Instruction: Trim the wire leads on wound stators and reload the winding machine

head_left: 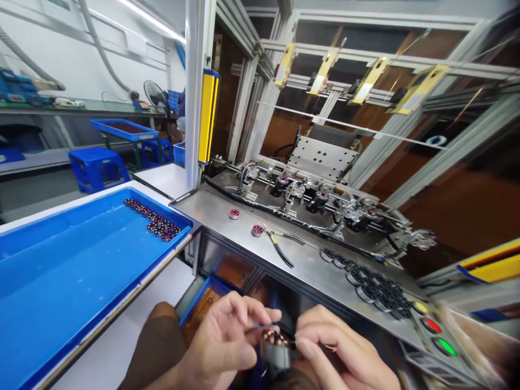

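Copper coils point(277, 338) top a grey metal cylinder point(278, 357) in front of the steel bench point(215, 212) where pliers point(279, 251) lie. The left hand point(221, 341) curls at one side, whether gripping I cannot tell; the right hand point(341, 344) pinches thumb and forefinger together at the other, anything between them hidden.

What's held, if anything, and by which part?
The right hand seems to pinch thin copper wire, exact spot hidden, beside a grey metal cylinder; what the left hand holds is unclear.
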### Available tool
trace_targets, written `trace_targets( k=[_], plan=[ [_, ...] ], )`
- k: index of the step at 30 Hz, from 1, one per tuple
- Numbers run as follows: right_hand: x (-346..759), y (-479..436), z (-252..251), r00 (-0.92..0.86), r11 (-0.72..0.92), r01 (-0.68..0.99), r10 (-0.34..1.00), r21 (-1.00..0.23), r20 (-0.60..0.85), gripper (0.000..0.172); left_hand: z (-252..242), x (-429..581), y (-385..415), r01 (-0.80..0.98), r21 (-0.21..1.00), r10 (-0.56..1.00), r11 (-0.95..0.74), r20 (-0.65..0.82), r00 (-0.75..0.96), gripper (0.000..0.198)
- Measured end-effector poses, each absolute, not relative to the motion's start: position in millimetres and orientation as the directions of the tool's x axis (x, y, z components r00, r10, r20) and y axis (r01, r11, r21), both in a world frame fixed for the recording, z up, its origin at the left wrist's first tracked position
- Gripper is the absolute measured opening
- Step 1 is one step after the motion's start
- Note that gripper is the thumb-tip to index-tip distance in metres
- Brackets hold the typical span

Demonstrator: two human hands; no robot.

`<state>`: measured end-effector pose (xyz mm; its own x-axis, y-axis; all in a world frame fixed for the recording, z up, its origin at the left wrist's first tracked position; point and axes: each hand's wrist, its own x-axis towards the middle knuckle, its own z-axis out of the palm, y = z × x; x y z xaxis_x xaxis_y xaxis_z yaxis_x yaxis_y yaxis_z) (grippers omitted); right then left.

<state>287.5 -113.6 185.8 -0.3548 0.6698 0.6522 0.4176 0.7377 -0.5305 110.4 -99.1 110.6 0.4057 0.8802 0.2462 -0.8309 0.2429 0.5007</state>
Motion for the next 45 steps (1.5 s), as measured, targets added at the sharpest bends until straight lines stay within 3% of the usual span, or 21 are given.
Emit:
trace_targets(
  k=[2, 5, 7, 11, 15, 19, 22, 27, 30, 32, 34, 37, 45],
  plan=[
    [286, -112, 186, -0.39, 0.77, 0.36, 0.637, -0.527, 0.665, 0.012, 110, 110, -96, -0.759, 0.552, 0.832, 0.344, 0.195, 0.519, 0.038],
    [284, -111, 187, -0.423, 0.809, 0.305, 0.587, -0.502, 0.69, 0.011, 105, 111, -94, -0.54, 0.565, 0.633, 0.623, 0.041, 0.773, 0.048],
    [284, -111, 186, -0.404, 0.814, 0.31, 0.581, -0.492, 0.707, 0.011, 103, 110, -93, -0.473, 0.583, 0.585, 0.661, -0.005, 0.811, 0.046],
    [286, -115, 185, -0.312, 0.773, 0.373, 0.626, -0.513, 0.715, 0.012, 105, 109, -96, -0.493, 0.745, 0.706, 0.45, 0.041, 0.707, 0.039],
    [286, -118, 181, -0.177, 0.699, 0.41, 0.691, -0.586, 0.701, 0.014, 104, 109, -98, -0.558, 0.791, 0.857, 0.253, 0.084, 0.508, 0.033],
    [286, -116, 179, -0.143, 0.683, 0.362, 0.713, -0.635, 0.686, 0.014, 102, 113, -98, -0.604, 0.795, 0.905, 0.059, 0.213, 0.369, 0.039],
    [287, -113, 177, -0.165, 0.716, 0.299, 0.689, -0.63, 0.705, 0.012, 103, 117, -96, -0.585, 0.811, 0.896, 0.016, 0.248, 0.368, 0.045],
    [285, -113, 175, -0.113, 0.746, 0.305, 0.645, -0.592, 0.756, 0.011, 101, 119, -91, -0.544, 0.837, 0.903, -0.055, 0.274, 0.331, 0.023],
    [278, -119, 168, 0.028, 0.652, 0.299, 0.723, -0.696, 0.69, 0.012, 100, 117, -86, -0.539, 0.836, 0.932, -0.105, 0.271, 0.239, 0.024],
    [272, -124, 159, 0.087, 0.502, 0.18, 0.849, -0.846, 0.522, 0.016, 99, 115, -83, -0.522, 0.845, 0.947, -0.117, 0.253, 0.197, 0.026],
    [265, -126, 148, 0.039, 0.268, -0.046, 0.963, -0.962, 0.267, 0.025, 99, 114, -81, -0.509, 0.852, 0.952, -0.125, 0.247, 0.18, 0.028],
    [257, -125, 132, -0.114, -0.007, -0.319, 0.993, -0.948, 0.031, 0.039, 99, 113, -80, -0.513, 0.85, 0.949, -0.12, 0.251, 0.193, 0.029],
    [265, -119, 110, -0.223, -0.076, -0.671, 0.969, -0.737, 0.104, 0.048, 97, 103, -72, -0.464, 0.868, 0.897, -0.174, 0.334, 0.29, 0.025]
  ],
)
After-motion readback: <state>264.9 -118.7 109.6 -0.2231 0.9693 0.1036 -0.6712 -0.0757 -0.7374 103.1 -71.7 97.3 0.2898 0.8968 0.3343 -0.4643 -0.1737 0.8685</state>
